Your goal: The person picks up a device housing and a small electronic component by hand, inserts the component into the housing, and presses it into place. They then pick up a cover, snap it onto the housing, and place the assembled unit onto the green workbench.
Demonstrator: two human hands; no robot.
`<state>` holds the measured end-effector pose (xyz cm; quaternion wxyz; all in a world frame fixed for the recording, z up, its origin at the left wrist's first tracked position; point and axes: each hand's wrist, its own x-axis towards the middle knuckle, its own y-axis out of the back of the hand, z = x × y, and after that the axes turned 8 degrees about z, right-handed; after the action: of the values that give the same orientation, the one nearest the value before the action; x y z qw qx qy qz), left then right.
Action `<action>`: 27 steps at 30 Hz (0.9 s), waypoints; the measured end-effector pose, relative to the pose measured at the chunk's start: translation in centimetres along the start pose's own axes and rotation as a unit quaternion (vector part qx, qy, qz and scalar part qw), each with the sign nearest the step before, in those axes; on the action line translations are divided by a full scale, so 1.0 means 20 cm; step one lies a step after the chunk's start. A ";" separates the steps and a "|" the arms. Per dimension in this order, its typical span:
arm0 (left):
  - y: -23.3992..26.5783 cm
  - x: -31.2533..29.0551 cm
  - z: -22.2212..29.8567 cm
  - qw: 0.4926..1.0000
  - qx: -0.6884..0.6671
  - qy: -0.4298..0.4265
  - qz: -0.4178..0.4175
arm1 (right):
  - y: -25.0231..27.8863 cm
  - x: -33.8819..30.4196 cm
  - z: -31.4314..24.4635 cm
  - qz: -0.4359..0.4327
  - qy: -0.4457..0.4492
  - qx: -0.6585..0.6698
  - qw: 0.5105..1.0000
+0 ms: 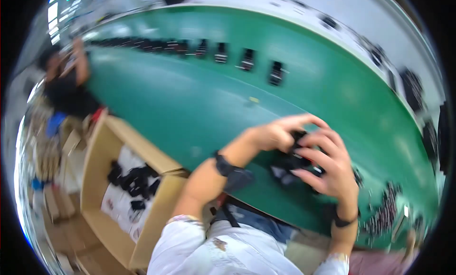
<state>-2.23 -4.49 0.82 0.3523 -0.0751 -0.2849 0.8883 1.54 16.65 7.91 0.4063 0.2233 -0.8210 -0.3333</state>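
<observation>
Over the green tabletop, my left hand [278,132] and my right hand [327,161] come together around a small black object [289,158]. Both hands have bent fingers closed on it. Motion blur and the fingers hide most of its shape, so its kind does not show. A dark piece with a pale, shiny patch [284,174] sits just below it; whether the two are joined is unclear. Black bands circle both of my wrists.
Black devices [247,59] stand in a long row across the green table [213,99]. An open cardboard box [147,144] at left holds black parts [130,180]. Small dark pieces [384,208] cluster at right. Another person [71,80] sits far left.
</observation>
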 end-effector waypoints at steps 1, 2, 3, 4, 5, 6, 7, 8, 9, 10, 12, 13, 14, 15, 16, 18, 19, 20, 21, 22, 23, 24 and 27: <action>-0.02 -0.04 0.01 0.999 -0.013 -0.035 -0.007 | -0.01 0.03 -0.06 0.012 0.015 -0.002 1.000; -0.04 -0.05 0.03 0.999 -0.013 -0.025 0.016 | -0.01 0.02 -0.07 0.021 -0.006 -0.023 0.999; -0.01 -0.04 -0.01 0.999 -0.047 0.000 0.028 | -0.03 0.02 -0.09 0.048 -0.024 -0.025 0.998; 0.00 -0.05 0.01 0.999 -0.034 -0.020 0.031 | -0.05 0.03 -0.11 0.054 -0.052 -0.014 0.997; 0.00 -0.03 -0.01 0.998 -0.050 -0.012 0.020 | -0.05 0.03 -0.11 0.054 -0.039 -0.015 0.998; -0.01 -0.05 0.00 0.998 -0.065 -0.005 0.026 | -0.06 0.03 -0.10 0.045 -0.043 -0.012 0.998; -0.01 -0.06 0.00 0.996 -0.081 0.003 0.030 | -0.07 0.03 -0.10 0.037 -0.049 -0.011 0.998; -0.01 -0.07 0.01 0.997 -0.072 0.000 0.034 | -0.07 0.03 -0.10 0.033 -0.060 -0.003 0.998; -0.01 -0.07 0.01 0.997 -0.069 -0.006 0.035 | -0.08 0.04 -0.10 0.032 -0.054 -0.004 0.998; -0.01 -0.06 -0.01 0.996 -0.071 -0.006 0.044 | -0.08 0.04 -0.10 0.033 -0.056 0.004 0.998; 0.04 -0.04 -0.04 0.998 -0.022 0.014 0.064 | -0.11 0.03 -0.08 0.042 -0.055 0.020 0.997; 0.06 -0.03 -0.06 0.998 -0.022 0.013 0.061 | -0.13 0.03 -0.07 0.042 -0.055 0.018 0.997; 0.04 -0.04 -0.04 0.996 -0.042 0.019 0.076 | -0.15 0.03 -0.07 0.053 -0.075 0.017 0.996; 0.02 -0.05 -0.02 0.994 -0.061 0.026 0.091 | -0.16 0.02 -0.07 0.064 -0.095 0.017 0.993; 0.00 -0.06 0.00 0.990 -0.075 0.032 0.111 | -0.16 0.02 -0.10 0.066 -0.154 0.040 0.985; 0.04 -0.04 -0.02 0.991 -0.067 0.016 0.113 | -0.17 0.03 -0.09 0.079 -0.133 0.019 0.988; 0.05 -0.04 -0.03 0.992 -0.057 0.000 0.116 | -0.17 0.03 -0.09 0.093 -0.111 0.000 0.989; 0.05 -0.04 -0.02 0.993 -0.057 -0.007 0.105 | -0.16 0.04 -0.09 0.094 -0.101 -0.009 0.990; 0.04 -0.04 -0.02 0.993 -0.059 -0.007 0.103 | -0.15 0.04 -0.09 0.092 -0.101 -0.011 0.990; 0.03 -0.04 -0.01 0.992 -0.069 -0.014 0.102 | -0.14 0.04 -0.10 0.096 -0.097 -0.020 0.990; 0.03 -0.04 -0.01 0.992 -0.078 -0.020 0.101 | -0.15 0.04 -0.10 0.102 -0.092 -0.027 0.990; 0.03 -0.04 -0.01 0.992 -0.077 -0.020 0.099 | -0.14 0.04 -0.11 0.103 -0.092 -0.029 0.990; 0.02 -0.04 -0.02 0.993 -0.077 -0.024 0.085 | -0.12 0.04 -0.12 0.118 -0.134 0.000 0.984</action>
<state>-1.77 -5.06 0.12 0.2619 -0.1051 -0.3537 0.8918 3.21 13.61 7.56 0.3287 0.0778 -0.8889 -0.3095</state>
